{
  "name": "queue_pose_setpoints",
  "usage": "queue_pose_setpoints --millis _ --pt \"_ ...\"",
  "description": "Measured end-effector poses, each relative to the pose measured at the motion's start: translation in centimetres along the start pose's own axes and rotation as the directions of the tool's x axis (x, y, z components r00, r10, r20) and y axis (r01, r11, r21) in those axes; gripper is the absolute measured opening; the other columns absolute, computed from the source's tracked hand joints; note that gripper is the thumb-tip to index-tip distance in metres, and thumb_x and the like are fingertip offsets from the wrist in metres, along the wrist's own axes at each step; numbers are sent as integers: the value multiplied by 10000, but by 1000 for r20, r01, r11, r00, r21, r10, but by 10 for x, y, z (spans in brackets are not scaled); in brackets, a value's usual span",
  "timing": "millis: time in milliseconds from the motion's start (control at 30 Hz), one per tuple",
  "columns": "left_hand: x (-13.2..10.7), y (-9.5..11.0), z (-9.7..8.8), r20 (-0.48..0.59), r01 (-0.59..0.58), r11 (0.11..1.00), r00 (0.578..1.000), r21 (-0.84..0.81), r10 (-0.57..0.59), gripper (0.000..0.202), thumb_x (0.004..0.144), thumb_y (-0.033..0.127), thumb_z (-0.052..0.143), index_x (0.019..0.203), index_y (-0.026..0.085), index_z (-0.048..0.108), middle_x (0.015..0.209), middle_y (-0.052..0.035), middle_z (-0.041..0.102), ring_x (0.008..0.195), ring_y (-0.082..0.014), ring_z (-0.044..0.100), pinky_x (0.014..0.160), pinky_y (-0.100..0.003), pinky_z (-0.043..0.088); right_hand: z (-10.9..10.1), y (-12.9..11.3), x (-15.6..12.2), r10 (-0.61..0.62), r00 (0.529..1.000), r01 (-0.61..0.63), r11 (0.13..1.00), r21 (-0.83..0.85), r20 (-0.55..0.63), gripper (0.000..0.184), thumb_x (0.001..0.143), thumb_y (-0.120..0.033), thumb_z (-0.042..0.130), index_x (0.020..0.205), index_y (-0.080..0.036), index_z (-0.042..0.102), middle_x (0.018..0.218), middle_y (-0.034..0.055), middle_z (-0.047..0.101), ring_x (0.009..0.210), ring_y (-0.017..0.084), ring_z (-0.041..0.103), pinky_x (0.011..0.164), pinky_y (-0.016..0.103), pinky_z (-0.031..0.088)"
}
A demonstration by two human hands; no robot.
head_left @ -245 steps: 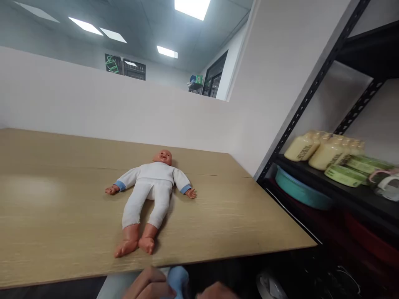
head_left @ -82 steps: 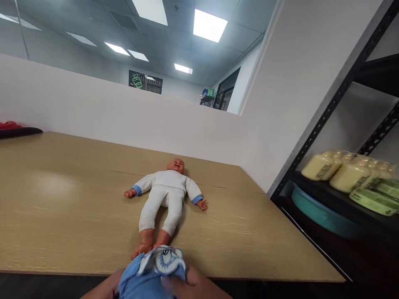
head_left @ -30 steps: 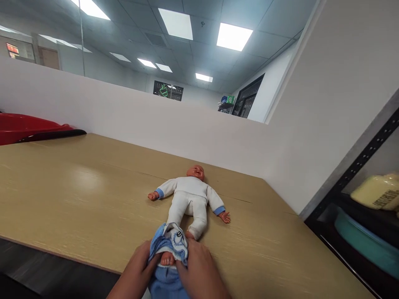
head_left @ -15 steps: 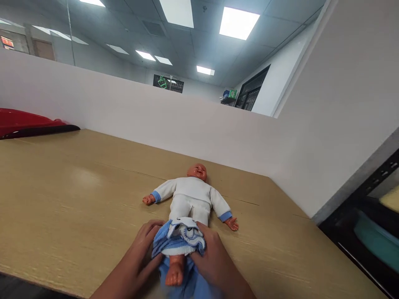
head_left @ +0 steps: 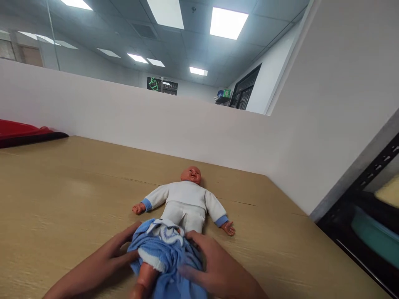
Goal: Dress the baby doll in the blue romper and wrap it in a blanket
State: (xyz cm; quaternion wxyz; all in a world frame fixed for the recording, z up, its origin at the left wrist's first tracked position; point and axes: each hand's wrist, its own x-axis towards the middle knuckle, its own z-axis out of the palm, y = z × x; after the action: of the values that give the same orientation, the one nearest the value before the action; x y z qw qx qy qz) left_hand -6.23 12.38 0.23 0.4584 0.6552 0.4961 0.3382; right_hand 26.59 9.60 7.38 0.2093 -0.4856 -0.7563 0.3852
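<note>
A baby doll point(head_left: 187, 193) in a white long-sleeved top with blue cuffs lies on its back, head away from me. Blue towelling trousers point(head_left: 168, 253) with a white printed patch are bunched around its legs. One bare leg point(head_left: 148, 276) sticks out through a white-edged leg opening; the other is hidden by the cloth. On the left edge of the trousers, my left hand point(head_left: 116, 251) is closed, its fingertips partly behind the fabric. My right hand point(head_left: 215, 263) grips their right side, its thumb blurred over the cloth.
The doll lies on a wooden table point(head_left: 77, 207) backed by a low white partition point(head_left: 156, 124). A red and black object point(head_left: 28, 133) stands at the far left. On the right are a dark metal rack point(head_left: 368, 182) and a teal bin point(head_left: 374, 236).
The trousers have been drawn further up the doll's leg, showing more of the bare leg below. My hands have spread apart, the left one moving left. The view has shifted slightly.
</note>
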Motion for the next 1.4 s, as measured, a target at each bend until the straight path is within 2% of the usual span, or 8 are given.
queue_pose_setpoints --millis 167,367,533,700,900,1133,1267,1400 --pt "-5 19 -12 138 3 999 990 36 -8 665 910 696 718 1443 300 677 1555 -52 641 1466 -392 546 1244 -501 450 6 19 -34 235 970 -240 965 102 60 670 879 -629 771 1462 -315 667 1477 97 689 1364 380 619 1193 531 434" --pt "-10 50 -23 145 -106 989 985 102 90 682 901 692 721 1486 348 650 1614 -51 578 1551 -400 434 1277 -532 377 30 53 -30 127 992 -110 835 539 5 939 872 -751 743 1597 -204 506 1690 124 473 1584 358 398 1311 475 309" --pt "-1 101 8 232 -194 960 962 202 145 941 769 523 936 1595 404 502 1701 -36 454 1537 -410 434 1222 -472 458 38 37 -23 103 994 -64 801 595 -32 972 896 -756 718 1663 -256 392 1699 91 466 1598 315 386 1315 467 326" --pt "29 137 47 477 -276 922 870 269 121 658 734 382 954 1341 342 704 1196 16 739 1101 -274 692 884 -263 536 34 30 -28 128 978 -30 866 498 -164 788 934 -799 595 1496 -247 624 1570 113 618 1496 344 523 1258 464 396" --pt "48 125 57 589 -309 919 800 244 113 258 910 429 775 1112 270 784 1060 4 763 1034 -265 697 869 -272 477 19 35 -54 314 949 -311 928 207 19 834 697 -553 929 1446 -282 682 1471 123 699 1369 445 612 1197 558 427" --pt "56 103 59 631 -232 970 742 -79 229 376 999 597 664 1061 226 651 904 26 585 862 -182 554 794 -244 462 44 47 -37 199 969 -70 789 611 -145 785 888 -761 685 1503 -275 629 1571 88 622 1534 337 473 1286 491 347" --pt "65 90 60 727 -58 973 655 -224 207 641 743 742 874 1016 216 629 791 51 520 675 -133 442 582 -214 367 50 46 -29 275 947 -96 738 668 -167 811 837 -820 697 1407 -244 704 1413 113 731 1397 360 603 1207 508 454" --pt "69 80 59 807 -19 994 584 -104 95 682 519 639 1030 903 199 677 784 30 607 674 -142 491 584 -226 427 32 40 -46 196 977 -211 831 515 84 795 771 -757 800 1375 -245 734 1273 96 798 1167 378 730 1019 461 572"
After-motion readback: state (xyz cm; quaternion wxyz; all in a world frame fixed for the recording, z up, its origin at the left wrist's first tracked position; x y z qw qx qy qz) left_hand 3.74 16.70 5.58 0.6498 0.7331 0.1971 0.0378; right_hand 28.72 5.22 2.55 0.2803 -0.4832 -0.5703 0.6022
